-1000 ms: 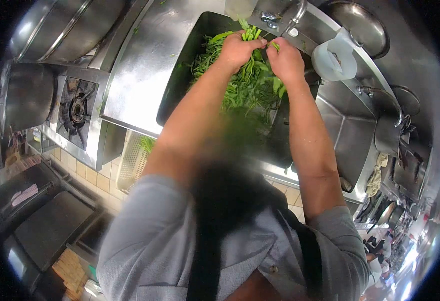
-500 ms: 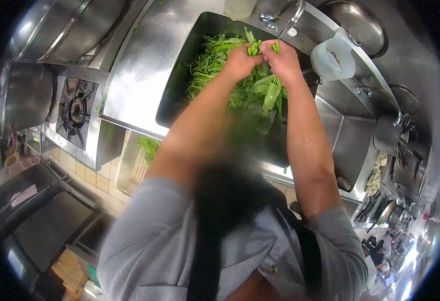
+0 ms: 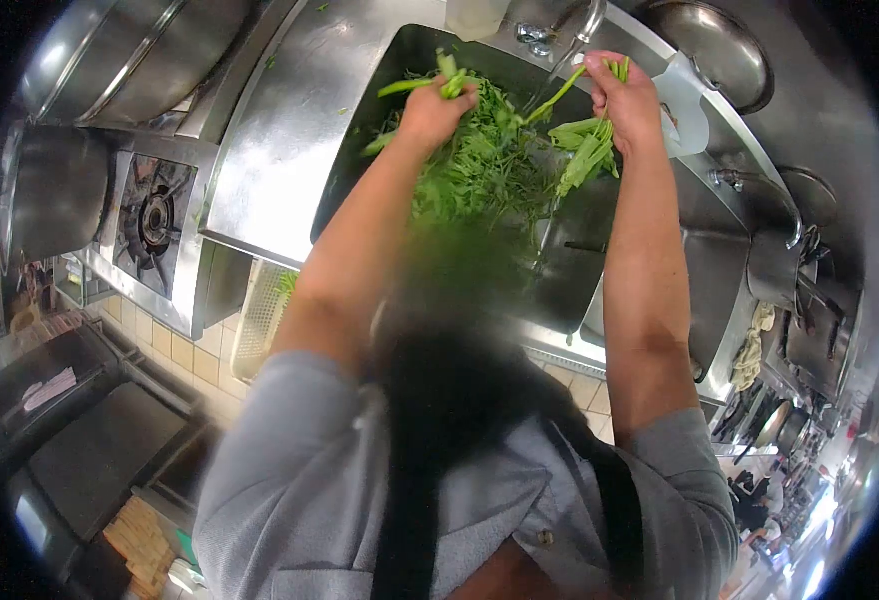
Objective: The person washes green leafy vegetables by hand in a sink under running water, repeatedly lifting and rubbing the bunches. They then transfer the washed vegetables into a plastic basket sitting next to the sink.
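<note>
My left hand [image 3: 433, 116] is closed around a few thick green stems [image 3: 450, 74] above the left part of the sink basin [image 3: 391, 60]. On the right, my right hand [image 3: 631, 106] grips a small bunch of leafy greens [image 3: 585, 160] by the stems, and its leaves hang down over the basin. One long stem sticks out from that hand toward the left. Between and below both hands lies a loose pile of greens [image 3: 487, 165] in the sink. The lower part of the pile is blurred.
A faucet [image 3: 591, 22] reaches over the sink's back edge, near a translucent plastic container [image 3: 687, 120]. A second metal basin [image 3: 704, 260] adjoins on the right. To the left are a steel counter [image 3: 269, 150], a gas burner [image 3: 154, 222] and a white perforated basket [image 3: 259, 320] below.
My hands have moved apart from their meeting point over the sink. The left went left with stems; the right went right and up with the leafy bunch.
</note>
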### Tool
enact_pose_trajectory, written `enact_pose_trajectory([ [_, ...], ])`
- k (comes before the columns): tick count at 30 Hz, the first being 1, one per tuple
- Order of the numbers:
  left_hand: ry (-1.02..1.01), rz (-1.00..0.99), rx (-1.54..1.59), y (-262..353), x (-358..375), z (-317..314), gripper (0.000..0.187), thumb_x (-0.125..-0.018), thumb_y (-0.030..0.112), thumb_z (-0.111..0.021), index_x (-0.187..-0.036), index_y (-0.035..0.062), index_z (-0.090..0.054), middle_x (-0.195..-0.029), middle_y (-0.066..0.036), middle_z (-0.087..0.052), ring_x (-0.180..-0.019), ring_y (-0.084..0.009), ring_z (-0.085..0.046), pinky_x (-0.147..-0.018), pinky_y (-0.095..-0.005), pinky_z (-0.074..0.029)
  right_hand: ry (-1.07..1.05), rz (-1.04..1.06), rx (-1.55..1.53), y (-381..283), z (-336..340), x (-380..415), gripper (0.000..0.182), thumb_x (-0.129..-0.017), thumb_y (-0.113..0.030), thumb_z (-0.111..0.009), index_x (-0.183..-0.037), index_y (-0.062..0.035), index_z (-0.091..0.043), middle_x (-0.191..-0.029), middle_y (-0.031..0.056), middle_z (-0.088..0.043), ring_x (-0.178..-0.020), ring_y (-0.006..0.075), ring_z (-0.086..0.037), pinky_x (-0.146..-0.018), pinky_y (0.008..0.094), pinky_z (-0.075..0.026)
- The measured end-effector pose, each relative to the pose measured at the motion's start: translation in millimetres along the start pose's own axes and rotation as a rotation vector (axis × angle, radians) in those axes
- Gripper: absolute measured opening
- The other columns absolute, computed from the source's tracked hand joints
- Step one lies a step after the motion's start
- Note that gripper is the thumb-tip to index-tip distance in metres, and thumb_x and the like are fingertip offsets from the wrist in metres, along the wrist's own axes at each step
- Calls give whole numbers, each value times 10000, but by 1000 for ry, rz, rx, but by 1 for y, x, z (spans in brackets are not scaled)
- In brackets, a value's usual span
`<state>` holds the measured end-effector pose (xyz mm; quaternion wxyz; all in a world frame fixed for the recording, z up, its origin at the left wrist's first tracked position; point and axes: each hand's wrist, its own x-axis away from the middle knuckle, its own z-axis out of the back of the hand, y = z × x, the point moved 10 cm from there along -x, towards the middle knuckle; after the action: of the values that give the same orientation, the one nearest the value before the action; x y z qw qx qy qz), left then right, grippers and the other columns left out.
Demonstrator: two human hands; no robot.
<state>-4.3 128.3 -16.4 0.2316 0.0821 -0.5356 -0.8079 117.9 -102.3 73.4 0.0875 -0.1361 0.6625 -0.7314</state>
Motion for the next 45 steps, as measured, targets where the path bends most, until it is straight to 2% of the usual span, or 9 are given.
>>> enact_pose_trajectory([
  [8, -336, -296, 176, 89, -21, -42, 427, -804, 305, -728, -1134, 41, -664, -1033, -92, -688, -933, -177, -609, -865, -329, -459, -188, -57, 52, 23, -41, -3, 268, -818, -246, -759, -967, -55, -644, -705, -28, -583, -537, 51, -447, -472, 224, -328],
  [18, -338, 1, 720, 49, -24, -58, 443, -776, 218, -738, -1158, 21, -627, -1066, -114, -663, -881, -182, -629, -842, -305, -475, -264, -203, 253, 46, -43, 20, 225, -890, -233, -645, -1040, -66, -654, -671, -53, -508, -554, 42, -419, -485, 226, -308],
  [20, -327, -67, 684, 52, -23, -56, 384, -782, 205, -731, -1113, 30, -645, -1035, -100, -668, -866, -167, -624, -829, -297, -475, -252, -118, 445, 46, -42, 18, 271, -847, -249, -642, -1022, -48, -692, -791, 26, -652, -661, 127, -558, -622, 290, -446],
  [27, -354, -69, 517, 59, -9, -47, 329, -828, 237, -715, -1081, 31, -674, -1027, -67, -681, -957, -164, -615, -896, -316, -453, -168, 43, 623, 43, -39, 8, 328, -845, -258, -623, -1059, -14, -677, -959, 123, -707, -827, 243, -641, -812, 366, -481],
  [30, -288, -76, 582, 47, -13, -50, 336, -823, 250, -721, -1081, 39, -676, -1031, -69, -682, -953, -171, -615, -892, -317, -452, -60, -38, 544, 59, -25, 0, 280, -849, -230, -618, -1011, -12, -687, -897, 99, -697, -783, 221, -645, -753, 344, -497],
  [32, -239, -52, 591, 38, -13, -44, 330, -818, 252, -725, -1074, 48, -680, -1028, -70, -684, -951, -177, -616, -886, -322, -452, 108, -197, 47, 76, 1, 0, 212, -855, -198, -608, -952, -23, -679, -808, 78, -663, -746, 201, -653, -650, 296, -502],
  [36, -89, 31, 611, 22, -11, -28, 219, -811, 183, -718, -980, 48, -683, -946, -63, -678, -873, -166, -600, -805, -321, -458, 247, -146, -290, 60, 12, 9, 164, -887, -151, -586, -998, -32, -614, -776, 7, -574, -564, 104, -500, -477, 231, -379],
  [40, -35, 13, 639, 29, -5, -32, 162, -812, 156, -714, -923, 40, -686, -882, -45, -671, -815, -144, -585, -759, -307, -456, -10, -139, 93, 42, -22, 15, 184, -892, -199, -614, -990, -44, -631, -754, 40, -581, -577, 124, -549, -482, 232, -415],
  [45, -56, 67, 693, 38, -1, -44, 184, -814, 173, -718, -933, 35, -691, -860, -35, -671, -779, -128, -577, -727, -291, -456, -78, 73, 524, 46, -52, 3, 342, -813, -368, -694, -929, -47, -686, -840, 85, -690, -712, 181, -627, -696, 330, -485],
])
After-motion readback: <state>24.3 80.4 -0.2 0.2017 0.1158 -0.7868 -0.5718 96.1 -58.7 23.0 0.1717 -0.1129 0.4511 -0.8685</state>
